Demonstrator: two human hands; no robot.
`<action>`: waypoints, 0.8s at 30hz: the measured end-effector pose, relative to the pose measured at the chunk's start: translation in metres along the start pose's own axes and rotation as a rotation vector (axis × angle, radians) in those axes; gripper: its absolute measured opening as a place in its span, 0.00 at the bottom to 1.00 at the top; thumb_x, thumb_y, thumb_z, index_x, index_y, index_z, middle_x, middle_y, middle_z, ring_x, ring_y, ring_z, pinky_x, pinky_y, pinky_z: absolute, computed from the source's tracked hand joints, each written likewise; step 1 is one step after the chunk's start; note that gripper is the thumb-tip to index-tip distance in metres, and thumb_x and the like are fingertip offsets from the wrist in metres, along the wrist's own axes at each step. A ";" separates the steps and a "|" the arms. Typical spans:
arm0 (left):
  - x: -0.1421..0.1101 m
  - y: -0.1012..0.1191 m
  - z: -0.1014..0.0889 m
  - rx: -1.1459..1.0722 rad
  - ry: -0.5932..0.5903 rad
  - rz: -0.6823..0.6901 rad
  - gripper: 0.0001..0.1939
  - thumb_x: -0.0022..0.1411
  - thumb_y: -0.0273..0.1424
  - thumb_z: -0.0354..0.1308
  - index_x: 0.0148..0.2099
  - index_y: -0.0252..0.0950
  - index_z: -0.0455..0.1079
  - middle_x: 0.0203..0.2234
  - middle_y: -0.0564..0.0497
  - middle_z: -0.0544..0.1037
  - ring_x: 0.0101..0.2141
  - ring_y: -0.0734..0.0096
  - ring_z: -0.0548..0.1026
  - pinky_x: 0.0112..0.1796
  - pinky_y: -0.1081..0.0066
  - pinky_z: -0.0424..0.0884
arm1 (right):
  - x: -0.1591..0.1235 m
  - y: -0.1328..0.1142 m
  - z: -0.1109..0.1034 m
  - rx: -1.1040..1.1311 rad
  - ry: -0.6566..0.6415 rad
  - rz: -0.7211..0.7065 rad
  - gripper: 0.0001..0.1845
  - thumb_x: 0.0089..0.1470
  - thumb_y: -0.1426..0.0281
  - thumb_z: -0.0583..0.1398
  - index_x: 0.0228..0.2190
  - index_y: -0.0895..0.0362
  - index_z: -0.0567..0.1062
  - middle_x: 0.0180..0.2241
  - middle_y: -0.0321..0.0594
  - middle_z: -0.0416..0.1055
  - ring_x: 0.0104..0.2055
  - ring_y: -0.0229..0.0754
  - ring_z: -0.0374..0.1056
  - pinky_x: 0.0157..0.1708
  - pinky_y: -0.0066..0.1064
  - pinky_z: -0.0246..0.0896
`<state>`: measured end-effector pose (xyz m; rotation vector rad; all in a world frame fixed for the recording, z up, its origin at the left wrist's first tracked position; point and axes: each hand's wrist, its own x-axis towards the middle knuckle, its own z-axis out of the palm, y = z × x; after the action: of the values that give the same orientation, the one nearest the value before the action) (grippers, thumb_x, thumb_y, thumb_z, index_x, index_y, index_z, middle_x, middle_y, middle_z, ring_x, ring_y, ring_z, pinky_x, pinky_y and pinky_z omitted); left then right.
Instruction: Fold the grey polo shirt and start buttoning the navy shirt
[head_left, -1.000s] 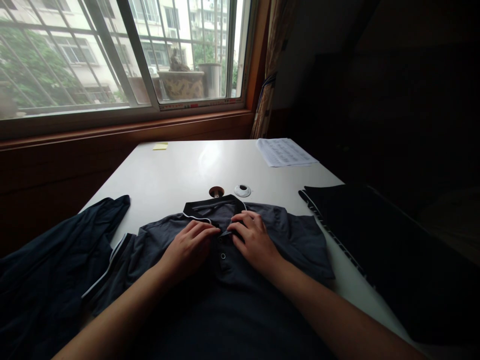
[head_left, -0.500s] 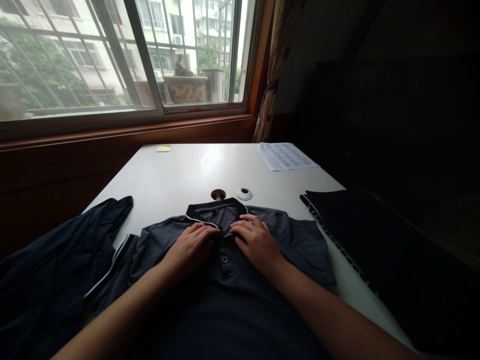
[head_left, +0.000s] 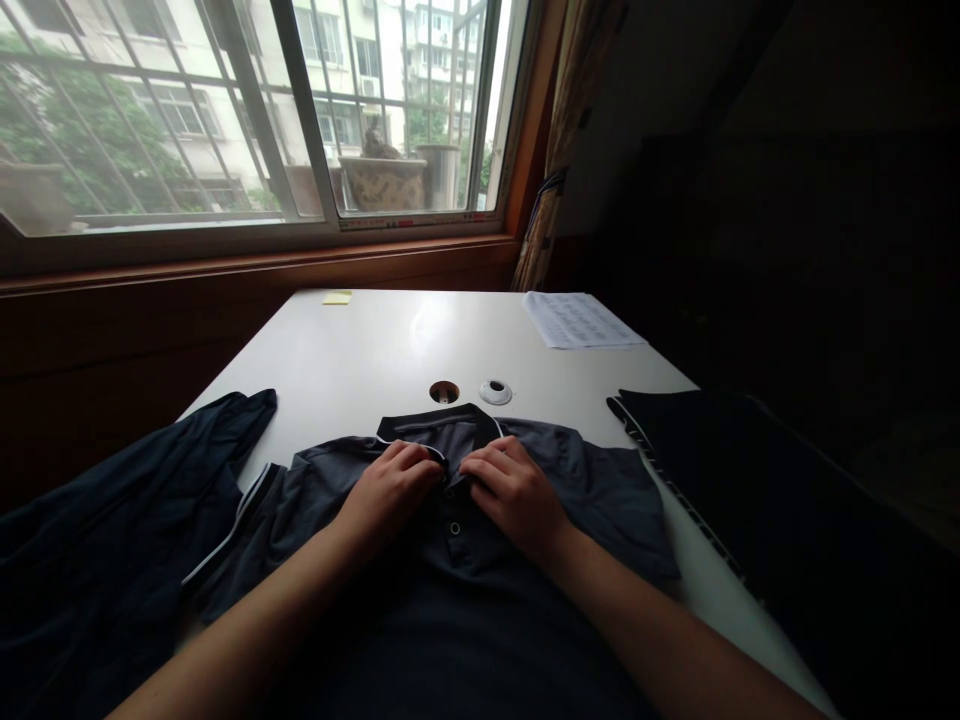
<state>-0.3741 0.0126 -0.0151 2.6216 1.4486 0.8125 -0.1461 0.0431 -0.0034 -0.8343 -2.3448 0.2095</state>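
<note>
A dark grey polo shirt (head_left: 465,600) lies spread face up on a white table (head_left: 375,350), its black, white-edged collar toward the far side. My left hand (head_left: 397,485) has its fingers curled and pinched on the left collar point. Opposite it, my right hand (head_left: 517,490) pinches the right side of the collar opening, fingertips close to those of the left. Below the hands a ringed button (head_left: 454,528) shows on the placket. The fingertips partly hide the collar points and the top of the placket.
Dark folded clothing (head_left: 112,530) lies at the left, and a dark cloth with a striped edge (head_left: 772,520) at the right. Printed sheets (head_left: 583,320), a yellow sticky note (head_left: 337,297), a cable hole (head_left: 444,392) and a round white cap (head_left: 496,391) are farther back.
My fingers have curled more tightly at the collar, the left hand's most clearly. The whole view has shifted slightly; the shirt lies much as before.
</note>
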 end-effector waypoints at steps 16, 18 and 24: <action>0.003 0.002 -0.002 0.093 0.002 0.058 0.07 0.70 0.29 0.56 0.44 0.39 0.76 0.37 0.48 0.76 0.39 0.66 0.70 0.40 0.70 0.73 | 0.000 0.002 0.003 0.070 0.003 -0.031 0.12 0.62 0.77 0.58 0.41 0.52 0.79 0.39 0.41 0.76 0.46 0.48 0.65 0.48 0.41 0.67; 0.002 0.000 -0.002 0.096 -0.003 0.057 0.07 0.69 0.29 0.56 0.45 0.39 0.75 0.38 0.49 0.77 0.39 0.66 0.71 0.39 0.71 0.73 | 0.000 0.002 0.003 0.066 -0.003 -0.032 0.12 0.63 0.76 0.57 0.42 0.52 0.79 0.39 0.41 0.76 0.46 0.48 0.65 0.48 0.41 0.67; 0.001 0.001 -0.003 0.154 0.002 0.079 0.07 0.70 0.29 0.56 0.45 0.39 0.75 0.36 0.49 0.77 0.37 0.67 0.71 0.34 0.73 0.71 | 0.000 0.001 0.001 0.068 -0.017 -0.036 0.12 0.65 0.74 0.56 0.42 0.51 0.79 0.39 0.40 0.76 0.46 0.47 0.65 0.47 0.40 0.67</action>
<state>-0.3743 0.0127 -0.0116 2.8080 1.4727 0.7375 -0.1462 0.0439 -0.0050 -0.7602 -2.3528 0.2800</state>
